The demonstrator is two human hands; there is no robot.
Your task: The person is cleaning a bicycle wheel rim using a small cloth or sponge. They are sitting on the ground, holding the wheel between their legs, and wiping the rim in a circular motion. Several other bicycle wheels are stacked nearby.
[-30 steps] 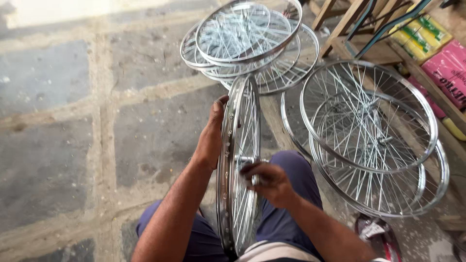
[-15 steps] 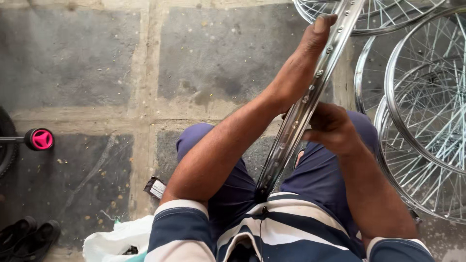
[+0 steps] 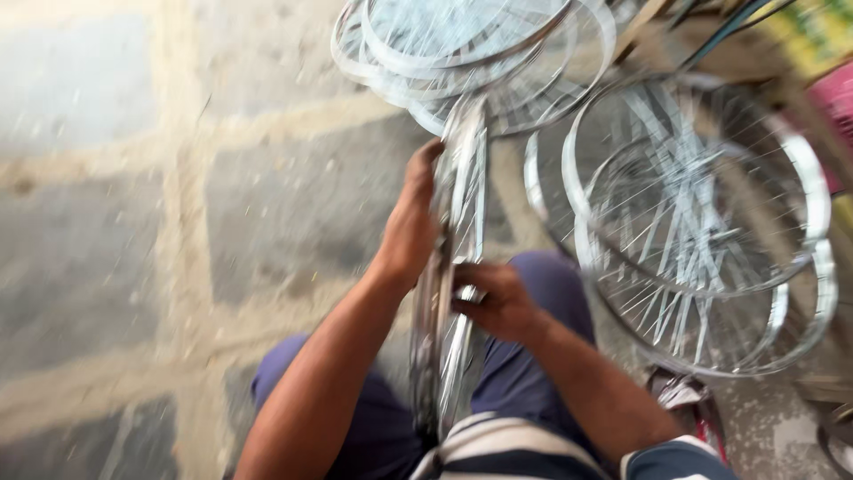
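Blurred frame, few packages visible. Yellow-green flat printed package (image 3: 813, 31) at top right corner, lying tilted, partly cut by the frame edge. Pink-red rectangular package (image 3: 840, 111) just below it at right edge, mostly out of view. Small crumpled red-and-silver wrapper or packet (image 3: 684, 400) on the floor at lower right, beside the person's knee, under the rim of the nearest wheel stack. Print on all three unreadable from blur. No signs or screens seen.

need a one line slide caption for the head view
Seated person steadies an upright spoked wheel between the knees, left hand on its rim, right hand at the hub, more wheels stacked nearby.
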